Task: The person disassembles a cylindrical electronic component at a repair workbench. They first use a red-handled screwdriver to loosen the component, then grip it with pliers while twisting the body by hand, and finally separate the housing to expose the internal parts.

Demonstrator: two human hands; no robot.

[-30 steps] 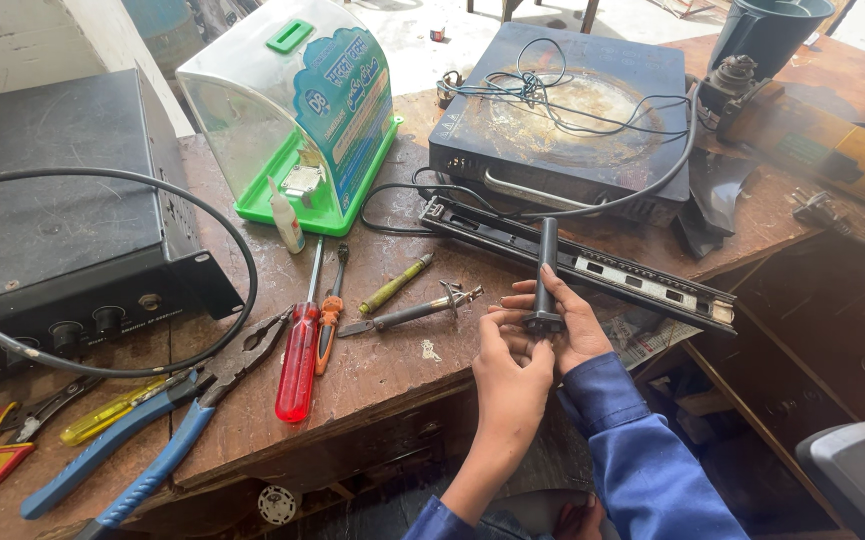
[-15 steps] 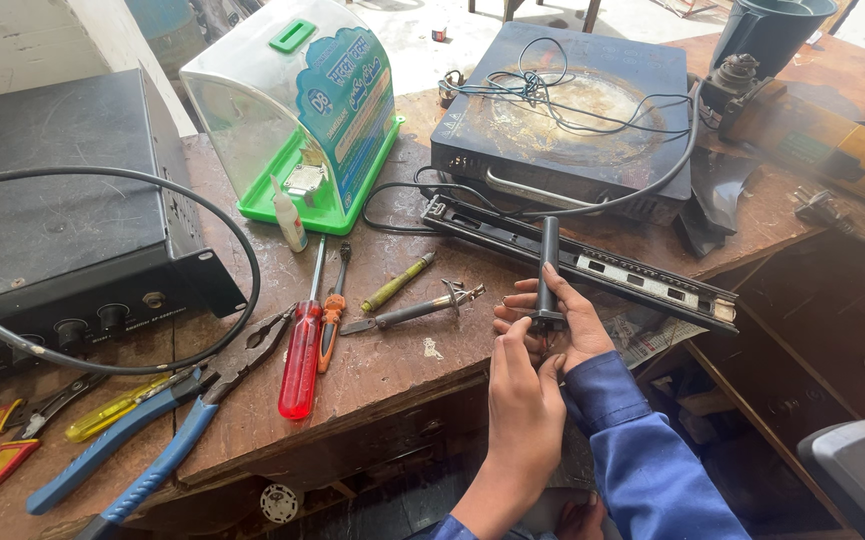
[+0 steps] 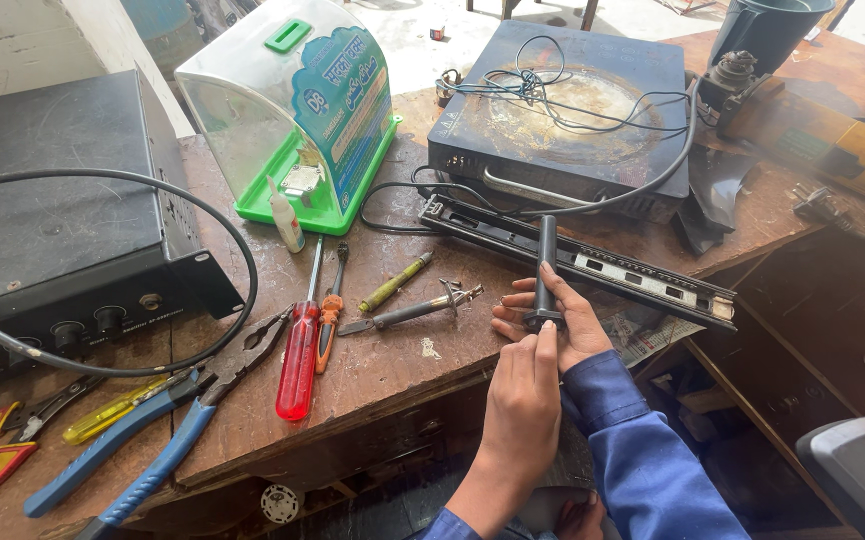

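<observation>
Little has moved: my right hand (image 3: 577, 325) still wraps its grip around the upright black rod (image 3: 546, 262) at the table (image 3: 392, 360) edge, my left hand (image 3: 522, 395) pinching its base. Loosening either could drop it off the edge.

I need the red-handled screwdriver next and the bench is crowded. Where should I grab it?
Take the red translucent-handled screwdriver by its thick handle, coming from the bench's near edge. The handle end points toward you and lies free there; the thin shaft runs away toward the green-based clear plastic box, with the orange-handled small screwdriver close on its right.
</observation>
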